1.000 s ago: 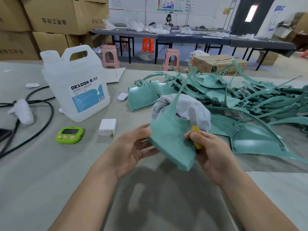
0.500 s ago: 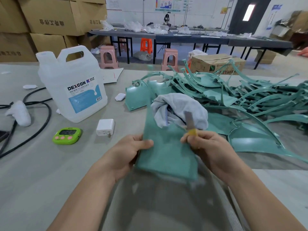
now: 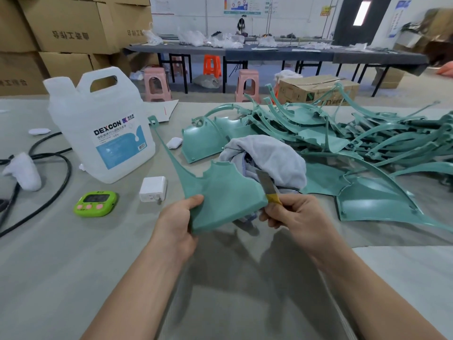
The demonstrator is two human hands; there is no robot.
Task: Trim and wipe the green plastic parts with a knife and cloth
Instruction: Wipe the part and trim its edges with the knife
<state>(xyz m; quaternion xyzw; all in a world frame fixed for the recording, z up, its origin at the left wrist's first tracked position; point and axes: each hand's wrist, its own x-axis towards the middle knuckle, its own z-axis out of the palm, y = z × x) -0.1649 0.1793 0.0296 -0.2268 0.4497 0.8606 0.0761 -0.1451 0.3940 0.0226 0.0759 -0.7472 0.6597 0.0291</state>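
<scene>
My left hand point(image 3: 176, 227) grips the lower left edge of a green plastic part point(image 3: 220, 197), a flat panel with a long thin arm reaching up and left. My right hand point(image 3: 299, 219) is closed around a knife point(image 3: 266, 186) with a yellow handle. Its grey blade rests against the part's right edge. A grey cloth point(image 3: 269, 158) lies bunched just behind the held part. A large heap of green plastic parts point(image 3: 343, 143) covers the table to the right.
A white DEXCON jug point(image 3: 103, 128) stands at the left. In front of it lie a white charger point(image 3: 153, 188) and a green timer point(image 3: 95, 203). Black cables point(image 3: 49, 187) loop at the far left. Cardboard boxes, stools and long tables fill the background.
The green part has been turned in my hands, so its thin arm now points up and left. The knife blade has come to its right edge.
</scene>
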